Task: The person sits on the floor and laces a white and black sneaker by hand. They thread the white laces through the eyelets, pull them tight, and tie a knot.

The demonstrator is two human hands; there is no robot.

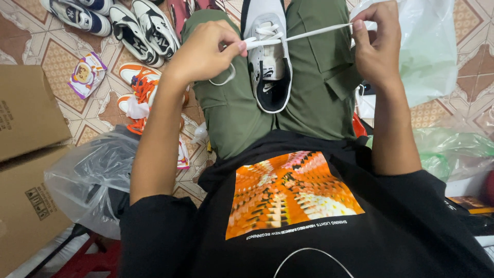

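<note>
We've got the white sneaker [267,56] wedged between our knees on the green trousers [314,77], toe pointing away. L hand [203,51] pinches one lace end [257,43] right over the shoe; R hand [378,49] pinches the other lace [319,33], pulled taut out to the side. Orange sneakers [139,85] and plastic bag [95,175] on the floor to our left.

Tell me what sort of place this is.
Probably a home or small workroom where shoes are sorted: patterned floor tiles, several pairs of sneakers on them, cardboard boxes and plastic bags.
</note>
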